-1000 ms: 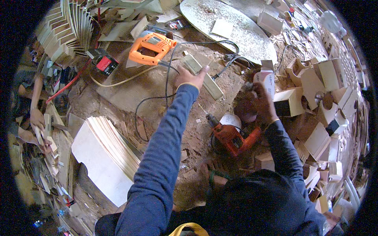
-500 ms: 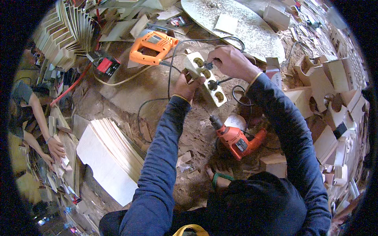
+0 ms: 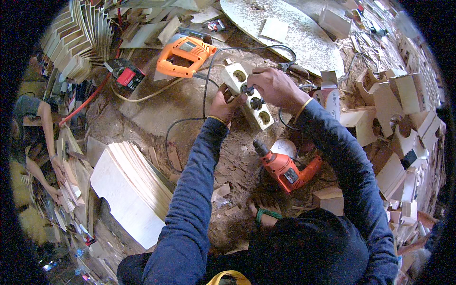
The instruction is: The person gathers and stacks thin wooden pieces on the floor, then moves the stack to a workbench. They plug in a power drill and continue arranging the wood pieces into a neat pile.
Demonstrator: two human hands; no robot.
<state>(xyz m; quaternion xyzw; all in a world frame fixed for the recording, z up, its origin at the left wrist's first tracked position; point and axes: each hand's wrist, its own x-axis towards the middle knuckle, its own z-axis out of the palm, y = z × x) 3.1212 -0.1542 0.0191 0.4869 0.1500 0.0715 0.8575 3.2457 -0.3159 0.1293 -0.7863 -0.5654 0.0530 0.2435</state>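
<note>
While the left hand grips a cream power strip around its side, the right hand pinches a black plug against the second socket from the far end; whether it is fully seated cannot be told. The strip is held above the dusty ground, between an orange jigsaw on the far left and a red-orange drill nearer the person.
</note>
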